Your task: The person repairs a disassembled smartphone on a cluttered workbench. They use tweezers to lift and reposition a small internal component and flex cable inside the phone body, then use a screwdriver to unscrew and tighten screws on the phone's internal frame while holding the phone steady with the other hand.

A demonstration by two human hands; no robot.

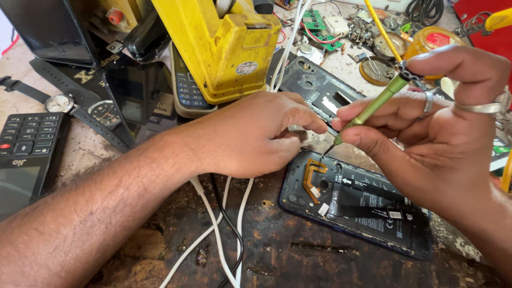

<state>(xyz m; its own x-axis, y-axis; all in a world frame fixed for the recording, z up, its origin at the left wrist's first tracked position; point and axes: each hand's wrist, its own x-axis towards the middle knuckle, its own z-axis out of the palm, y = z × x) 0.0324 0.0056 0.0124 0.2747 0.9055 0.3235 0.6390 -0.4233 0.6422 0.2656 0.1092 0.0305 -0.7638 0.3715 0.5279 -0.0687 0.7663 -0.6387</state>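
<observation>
Bare forearm first, crossing from the lower left: it leads to the left hand (250,136), fingers curled nearly closed and pinched together at the upper edge of an opened smartphone (356,205); whether they grip a small part is hidden. Just right of it, the right hand (448,128), ringed on two fingers, is closed around a green precision screwdriver (373,104), forefinger capping its top, tip angled down to the phone's top edge near an orange flex cable (313,178). The phone lies face down with its back removed, directly beneath both hands. As I judge it, the tip could skid off a tiny screw and gouge the flex cable or board, since the driver leans at a slant; a loosened screw might also roll away into the clutter. Under the left wrist run white cables (216,224) and a black one. Beyond the left hand stands a yellow boxy tool (224,48), with a keypad phone (189,90) beside it; farther left lie a wristwatch (60,103) and another keypad handset (26,144). Behind the right hand rest the detached back cover (320,85) and green circuit boards (317,24). The workbench (298,250) is worn, stained and pitted, a cramped repair stall.
</observation>
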